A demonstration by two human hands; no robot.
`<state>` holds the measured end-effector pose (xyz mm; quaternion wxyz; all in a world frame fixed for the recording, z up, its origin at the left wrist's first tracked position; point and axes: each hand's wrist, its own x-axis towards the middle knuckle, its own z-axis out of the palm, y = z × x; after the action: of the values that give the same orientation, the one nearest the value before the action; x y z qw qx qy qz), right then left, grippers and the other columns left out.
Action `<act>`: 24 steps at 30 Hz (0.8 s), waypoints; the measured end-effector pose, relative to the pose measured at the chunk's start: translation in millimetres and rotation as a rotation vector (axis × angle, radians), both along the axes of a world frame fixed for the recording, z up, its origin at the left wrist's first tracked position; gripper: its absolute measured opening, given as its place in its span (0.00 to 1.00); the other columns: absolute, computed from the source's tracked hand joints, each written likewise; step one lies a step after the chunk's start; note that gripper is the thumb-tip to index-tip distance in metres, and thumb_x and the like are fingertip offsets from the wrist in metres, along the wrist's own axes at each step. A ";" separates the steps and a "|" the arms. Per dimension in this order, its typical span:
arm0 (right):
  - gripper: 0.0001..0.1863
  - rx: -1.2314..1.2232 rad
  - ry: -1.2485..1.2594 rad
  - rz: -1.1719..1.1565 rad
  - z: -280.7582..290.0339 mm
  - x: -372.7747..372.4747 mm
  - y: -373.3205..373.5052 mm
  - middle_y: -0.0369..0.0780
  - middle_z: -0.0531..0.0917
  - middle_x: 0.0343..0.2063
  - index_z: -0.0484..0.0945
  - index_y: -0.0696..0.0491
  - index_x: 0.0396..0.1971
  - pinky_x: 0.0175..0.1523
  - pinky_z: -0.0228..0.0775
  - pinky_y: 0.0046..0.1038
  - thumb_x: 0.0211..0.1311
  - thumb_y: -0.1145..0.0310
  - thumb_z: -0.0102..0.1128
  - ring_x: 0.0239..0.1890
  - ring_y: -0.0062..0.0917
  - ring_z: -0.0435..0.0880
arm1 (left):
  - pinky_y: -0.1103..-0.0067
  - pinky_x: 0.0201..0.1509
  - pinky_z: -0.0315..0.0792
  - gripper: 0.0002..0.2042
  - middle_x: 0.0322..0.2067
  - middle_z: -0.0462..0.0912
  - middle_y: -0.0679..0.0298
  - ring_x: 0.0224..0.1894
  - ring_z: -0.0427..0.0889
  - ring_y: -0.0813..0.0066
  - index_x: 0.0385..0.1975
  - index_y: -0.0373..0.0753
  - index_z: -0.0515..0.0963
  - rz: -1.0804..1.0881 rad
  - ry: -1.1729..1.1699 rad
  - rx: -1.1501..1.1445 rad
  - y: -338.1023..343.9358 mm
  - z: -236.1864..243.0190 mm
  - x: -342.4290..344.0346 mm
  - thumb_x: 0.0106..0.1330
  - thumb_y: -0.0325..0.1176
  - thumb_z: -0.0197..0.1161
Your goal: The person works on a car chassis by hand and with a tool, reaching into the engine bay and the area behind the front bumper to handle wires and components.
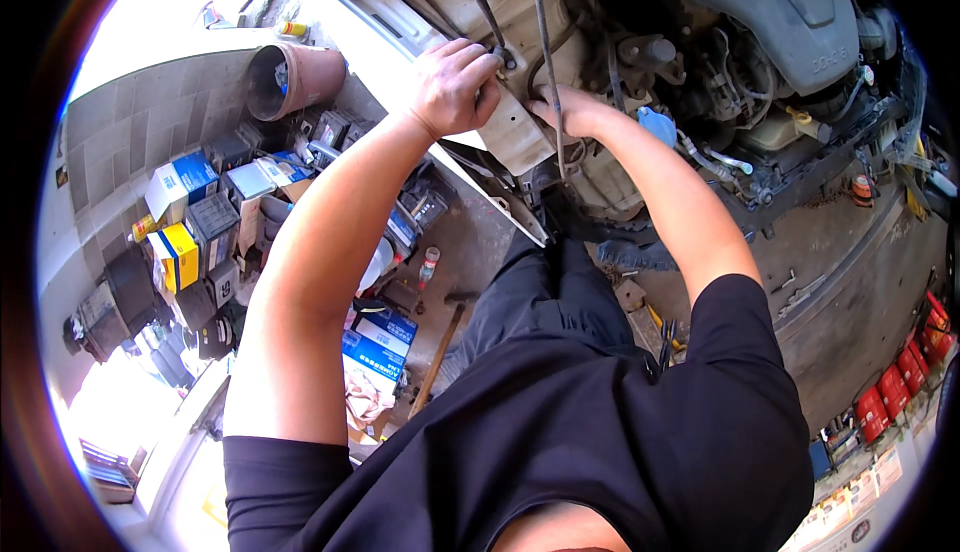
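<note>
My left hand (455, 87) is curled into a fist at the inner edge of the white fender (375, 47), next to the lower end of a black rod (480, 7). Whatever lies inside that fist is hidden. My right hand (568, 112) reaches into the gap beside a pale metal bracket (518, 137), and its fingertips are mostly out of sight there. A thin grey cable (548, 42) hangs in front of the right hand. Right of the hands sits the engine, under its grey plastic cover (775, 12). A blue cap (657, 126) is close to my right forearm.
Car batteries (212, 227) and boxes crowd the floor at left, below a pinkish bucket (318, 80). A long-handled hammer (440, 357) and a small bottle (429, 262) are near my legs. Red containers (872, 414) line the far right. The bumper edge (790, 177) runs along the car's front.
</note>
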<state>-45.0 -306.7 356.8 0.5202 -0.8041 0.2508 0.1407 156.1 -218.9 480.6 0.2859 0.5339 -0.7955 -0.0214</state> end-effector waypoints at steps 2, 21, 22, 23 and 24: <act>0.21 -0.012 -0.085 -0.046 -1.9 -1.3 3.3 0.54 0.83 0.37 0.81 0.57 0.37 0.48 0.71 0.40 0.69 0.53 0.49 0.45 0.50 0.81 | 0.71 0.32 0.74 0.11 0.26 0.78 0.59 0.28 0.78 0.59 0.31 0.35 0.77 -0.001 -0.006 -0.004 -1.8 0.3 0.7 0.44 0.24 0.61; 0.21 0.194 -0.113 -0.363 0.2 -23.9 0.6 0.47 0.86 0.31 0.82 0.63 0.41 0.42 0.73 0.31 0.62 0.57 0.63 0.33 0.28 0.81 | 0.70 0.31 0.74 0.09 0.26 0.78 0.59 0.27 0.78 0.59 0.32 0.36 0.78 0.001 -0.010 -0.005 -2.9 -0.2 -2.4 0.49 0.24 0.60; 0.21 0.121 -0.109 -0.329 2.0 -21.8 0.4 0.48 0.86 0.31 0.82 0.63 0.41 0.42 0.73 0.32 0.61 0.57 0.63 0.33 0.30 0.82 | 0.70 0.31 0.74 0.09 0.26 0.78 0.58 0.28 0.78 0.58 0.32 0.36 0.78 0.002 -0.013 0.000 -2.8 -0.1 -2.4 0.49 0.24 0.60; 0.21 0.124 -0.100 -0.339 4.2 -21.5 0.9 0.50 0.86 0.33 0.82 0.63 0.41 0.43 0.73 0.33 0.60 0.58 0.64 0.33 0.35 0.83 | 0.70 0.31 0.74 0.09 0.26 0.78 0.58 0.28 0.78 0.58 0.32 0.36 0.78 0.002 -0.016 0.005 -2.7 0.1 -2.4 0.50 0.24 0.60; 0.20 0.144 -0.076 -0.331 6.8 -23.3 1.0 0.50 0.86 0.33 0.82 0.63 0.41 0.43 0.73 0.33 0.60 0.59 0.65 0.33 0.35 0.83 | 0.69 0.31 0.74 0.09 0.26 0.78 0.58 0.28 0.78 0.58 0.32 0.36 0.78 0.003 -0.020 0.010 -2.9 0.2 -2.6 0.50 0.24 0.60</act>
<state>-68.4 -305.8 363.6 0.6017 -0.7173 0.3490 0.0403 153.5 -221.8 480.8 0.2754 0.5368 -0.7973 -0.0196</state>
